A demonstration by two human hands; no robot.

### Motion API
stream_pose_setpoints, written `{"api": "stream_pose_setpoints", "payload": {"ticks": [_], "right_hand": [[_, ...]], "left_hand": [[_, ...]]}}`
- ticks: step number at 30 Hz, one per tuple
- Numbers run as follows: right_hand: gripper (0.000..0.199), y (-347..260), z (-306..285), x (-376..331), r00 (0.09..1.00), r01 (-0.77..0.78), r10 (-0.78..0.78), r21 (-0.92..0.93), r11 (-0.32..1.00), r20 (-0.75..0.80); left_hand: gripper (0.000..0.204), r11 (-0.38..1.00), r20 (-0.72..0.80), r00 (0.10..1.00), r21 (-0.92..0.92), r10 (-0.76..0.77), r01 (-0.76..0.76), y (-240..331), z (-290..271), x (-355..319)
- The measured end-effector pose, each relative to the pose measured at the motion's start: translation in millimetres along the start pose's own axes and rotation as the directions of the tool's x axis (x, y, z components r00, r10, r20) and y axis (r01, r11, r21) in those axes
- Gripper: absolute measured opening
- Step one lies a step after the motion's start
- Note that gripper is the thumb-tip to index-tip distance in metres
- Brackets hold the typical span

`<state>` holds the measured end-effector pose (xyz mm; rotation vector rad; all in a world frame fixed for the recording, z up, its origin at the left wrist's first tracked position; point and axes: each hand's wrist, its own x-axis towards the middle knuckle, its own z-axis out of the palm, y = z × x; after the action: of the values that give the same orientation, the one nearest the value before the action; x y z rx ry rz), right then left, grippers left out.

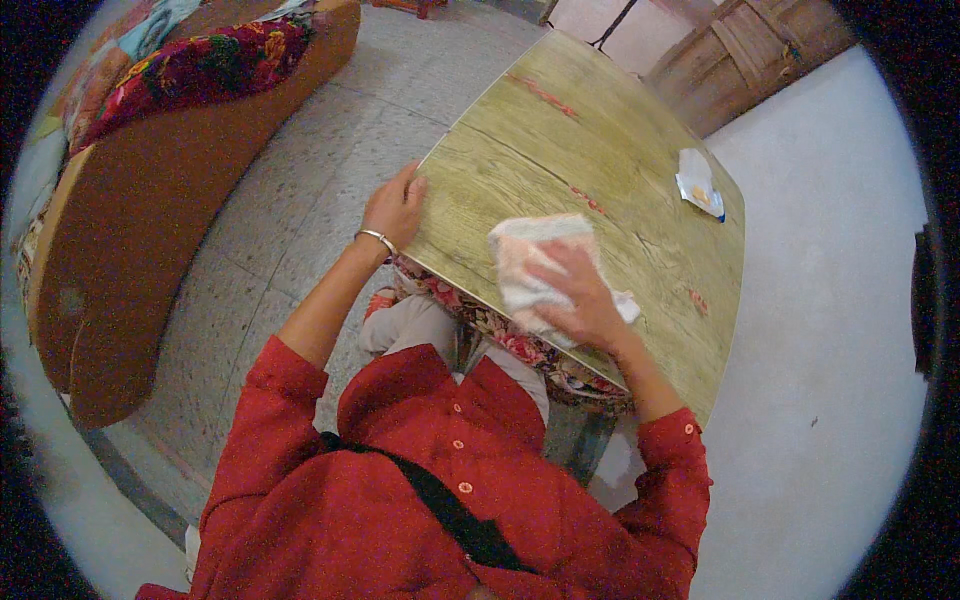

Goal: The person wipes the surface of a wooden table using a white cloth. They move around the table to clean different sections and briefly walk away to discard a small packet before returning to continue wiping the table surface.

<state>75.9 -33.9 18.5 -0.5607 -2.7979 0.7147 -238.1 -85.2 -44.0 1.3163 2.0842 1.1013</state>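
Observation:
A white and pale orange cloth (525, 265) lies bunched on the green wood-patterned table (500, 140), close to its near edge. My right hand (575, 295) presses down on the cloth and holds it, slightly blurred by motion. At the table's left edge, my left hand (398, 208) grips the rim, with the thumb side over the top; some fingers are hidden. A bracelet (378, 240) circles my left wrist.
A small white and blue packet (700, 185) lies at the table's far right. Floral fabric (470, 310) hangs below the near edge. To the left stands a brown bed or sofa panel (150, 230) with colourful bedding (225, 65). A white wall (830, 250) borders the right, a wooden door (750, 60) the far side.

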Motion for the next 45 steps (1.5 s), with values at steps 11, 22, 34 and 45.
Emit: {"api": "stream_pose_setpoints", "payload": {"ticks": [11,22,34,45], "right_hand": [[0.052,74,12,105,0.950,-0.208,0.164,-0.148,0.967,-0.266],[0.052,-33,-3,-34,0.998,-0.057,0.057,-0.019,0.998,0.010],[0.048,-16,7,10,0.941,-0.209,0.179,-0.078,0.975,-0.288],[0.050,-23,-14,-146,0.799,-0.542,0.515,-0.003,0.840,-0.311]], "left_hand": [[0.038,0.999,-0.004,1.000,0.037,-0.013,0.013,3,6,2],[0.039,0.997,0.009,0.997,0.002,-0.075,0.075,12,-8,-11],[0.039,0.996,-0.057,0.998,0.091,-0.007,0.012,12,-5,-2],[0.039,0.987,-0.047,0.995,0.135,0.089,-0.082,4,-3,-2]]}}
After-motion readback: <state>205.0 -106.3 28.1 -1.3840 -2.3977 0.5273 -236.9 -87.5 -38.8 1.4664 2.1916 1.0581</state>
